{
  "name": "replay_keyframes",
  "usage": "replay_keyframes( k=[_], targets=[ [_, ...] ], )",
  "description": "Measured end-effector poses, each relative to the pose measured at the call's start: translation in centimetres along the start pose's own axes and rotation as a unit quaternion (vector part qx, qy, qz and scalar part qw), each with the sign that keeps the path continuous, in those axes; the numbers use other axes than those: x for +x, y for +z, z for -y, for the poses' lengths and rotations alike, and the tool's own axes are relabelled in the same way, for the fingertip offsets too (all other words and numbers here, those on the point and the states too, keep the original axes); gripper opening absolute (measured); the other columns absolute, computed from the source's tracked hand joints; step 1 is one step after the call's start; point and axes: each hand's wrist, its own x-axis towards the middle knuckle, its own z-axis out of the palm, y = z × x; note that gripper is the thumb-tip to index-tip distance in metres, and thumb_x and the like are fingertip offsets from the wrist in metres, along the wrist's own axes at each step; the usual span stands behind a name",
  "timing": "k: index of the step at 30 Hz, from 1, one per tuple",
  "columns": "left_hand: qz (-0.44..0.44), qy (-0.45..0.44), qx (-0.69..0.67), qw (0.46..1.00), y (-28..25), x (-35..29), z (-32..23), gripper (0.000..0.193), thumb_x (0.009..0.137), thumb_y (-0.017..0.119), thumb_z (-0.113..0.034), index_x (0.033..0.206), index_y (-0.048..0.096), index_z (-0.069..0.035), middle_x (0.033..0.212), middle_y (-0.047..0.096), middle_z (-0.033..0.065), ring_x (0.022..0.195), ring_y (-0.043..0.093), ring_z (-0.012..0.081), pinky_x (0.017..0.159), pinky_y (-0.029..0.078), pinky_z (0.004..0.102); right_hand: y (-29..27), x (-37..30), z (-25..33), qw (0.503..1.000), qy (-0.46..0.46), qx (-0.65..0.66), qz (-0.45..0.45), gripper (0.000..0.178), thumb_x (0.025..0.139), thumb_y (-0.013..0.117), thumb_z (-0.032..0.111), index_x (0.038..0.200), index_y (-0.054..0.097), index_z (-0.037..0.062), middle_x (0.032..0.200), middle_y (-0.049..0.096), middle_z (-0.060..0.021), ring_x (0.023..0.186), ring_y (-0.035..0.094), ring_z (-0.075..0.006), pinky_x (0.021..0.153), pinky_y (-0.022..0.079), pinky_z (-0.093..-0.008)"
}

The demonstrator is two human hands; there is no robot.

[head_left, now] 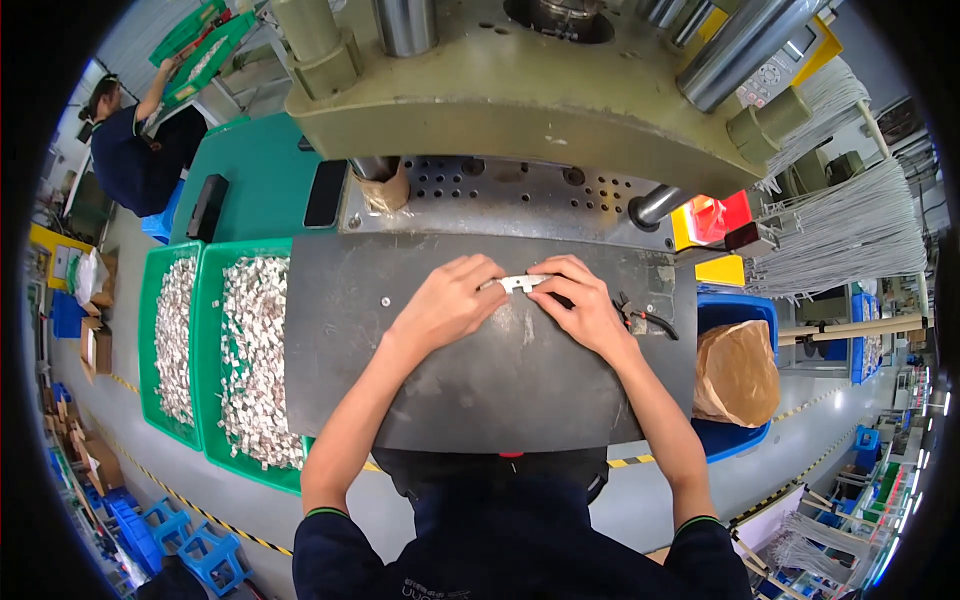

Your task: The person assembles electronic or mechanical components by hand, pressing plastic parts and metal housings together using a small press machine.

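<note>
A small whitish part with a notch in its lower edge (522,284) is held above the dark worktop (480,390). My left hand (452,300) pinches its left end. At its right end, the thumb and fingers of my right hand (578,303) close on it as well. My fingers cover both ends, so its full length is hidden. Just right of my right hand lies a pair of pliers (650,320) with dark and red handles. A small round metal piece (386,301) rests on the worktop, left of my left hand.
Ahead stands a large olive press (540,130) over a perforated metal bed (500,195). Green trays (208,370) of small whitish pieces sit at left, beside a phone (325,193). At right, a blue bin (735,440) holds a brown paper bag (737,375). A co-worker (140,150) handles trays far left.
</note>
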Motion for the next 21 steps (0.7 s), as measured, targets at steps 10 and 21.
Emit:
replay_keyframes(
  k=[10,21],
  targets=[
    [0.039,-0.016,0.019,0.999,-1.3,0.0,-0.1,0.014,0.088,0.078,-0.016,0.095,0.070,-0.006,0.110,0.068,0.0056,0.102,0.066,0.0286,0.095,0.053,0.0426,-0.9,0.9,-0.1,0.998,0.015,0.012,0.060,0.011,0.088,0.079,0.006,0.094,0.072,0.0008,0.120,0.071,-0.0085,0.113,0.064,-0.0315,0.095,0.052,-0.0430],
    [0.090,-0.062,0.025,0.994,-3.7,-0.4,0.1,0.015,0.089,0.076,-0.021,0.095,0.071,-0.008,0.111,0.064,0.0037,0.112,0.061,0.0266,0.099,0.048,0.0414,-2.2,0.3,0.1,0.997,-0.003,-0.061,0.055,0.012,0.086,0.081,0.010,0.093,0.071,0.0063,0.114,0.057,-0.0067,0.109,0.056,-0.0292,0.094,0.045,-0.0431]
  ],
)
